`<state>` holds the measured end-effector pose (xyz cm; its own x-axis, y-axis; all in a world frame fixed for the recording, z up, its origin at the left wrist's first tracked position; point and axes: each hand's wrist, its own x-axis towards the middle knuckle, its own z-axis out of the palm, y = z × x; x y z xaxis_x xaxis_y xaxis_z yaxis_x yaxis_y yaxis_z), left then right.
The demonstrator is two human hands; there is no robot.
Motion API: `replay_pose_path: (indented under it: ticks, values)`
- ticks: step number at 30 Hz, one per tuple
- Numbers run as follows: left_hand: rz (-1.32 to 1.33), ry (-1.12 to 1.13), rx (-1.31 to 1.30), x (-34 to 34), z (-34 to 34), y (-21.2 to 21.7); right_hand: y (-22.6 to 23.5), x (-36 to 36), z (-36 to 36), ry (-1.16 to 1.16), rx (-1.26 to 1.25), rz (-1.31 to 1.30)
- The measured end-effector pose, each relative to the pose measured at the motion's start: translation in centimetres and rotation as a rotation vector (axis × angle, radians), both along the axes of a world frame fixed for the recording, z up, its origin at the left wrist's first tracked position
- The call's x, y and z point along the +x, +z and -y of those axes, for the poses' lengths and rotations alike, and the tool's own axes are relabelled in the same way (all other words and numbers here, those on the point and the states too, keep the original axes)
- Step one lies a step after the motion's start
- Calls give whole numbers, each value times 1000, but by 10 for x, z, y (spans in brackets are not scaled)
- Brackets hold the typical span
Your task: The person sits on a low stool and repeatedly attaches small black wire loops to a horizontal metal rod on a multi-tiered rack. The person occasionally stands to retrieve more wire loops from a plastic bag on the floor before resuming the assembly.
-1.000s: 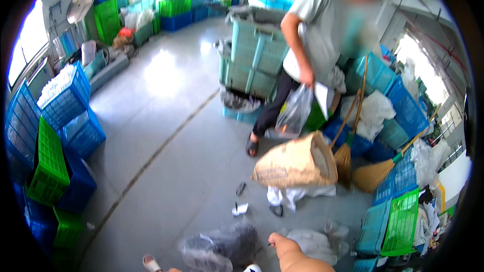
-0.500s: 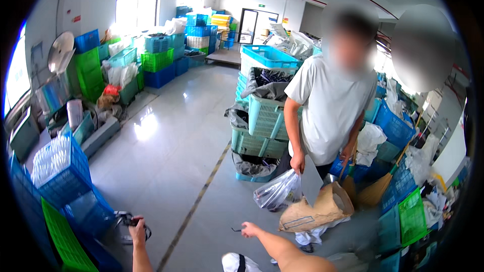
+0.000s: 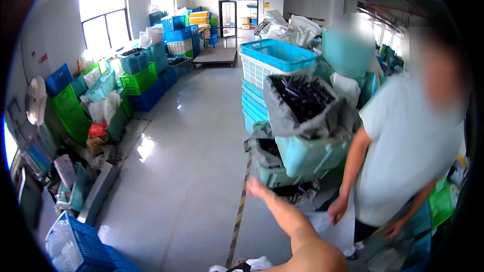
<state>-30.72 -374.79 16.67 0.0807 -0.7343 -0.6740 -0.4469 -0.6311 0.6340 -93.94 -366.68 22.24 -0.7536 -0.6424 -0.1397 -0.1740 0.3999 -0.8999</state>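
Note:
My right hand (image 3: 258,189) reaches forward over the floor, its fingers curled and blurred. What it holds, if anything, I cannot make out. It is nearest to the stacked turquoise crates (image 3: 315,151) beside it, apart from them as far as I can tell. A grey liner (image 3: 285,118) hangs over the top crate's rim, with dark purple-black pieces (image 3: 307,98) heaped inside. My left hand is not in view. At the right, a person in a pale T-shirt (image 3: 408,146) holds a white sheet (image 3: 340,229) low in one hand.
A yellow-black floor line (image 3: 238,221) runs along the crates. Blue crates (image 3: 83,247) with clear plastic stand at lower left. More green crates (image 3: 138,79) and blue ones line the left wall. A low platform cart (image 3: 216,55) is near the far doorway.
The view has swung right and up toward the far door. My left hand, with its dark looped item, has left the picture. My right arm stretches farther forward. The person appears closer.

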Motion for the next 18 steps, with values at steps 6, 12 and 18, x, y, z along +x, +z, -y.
replay_pose_path:
  ticks: [6,12,18]
  values:
    - [108,162,228,-5,80,-48,421,-194,118,-593,-707,-607]
    - [50,111,136,-144,318,-84,235,-323,228,-74,-556,-399]
    - [-327,-557,-187,-593,570,152,20,-180,250,-238,128,556]
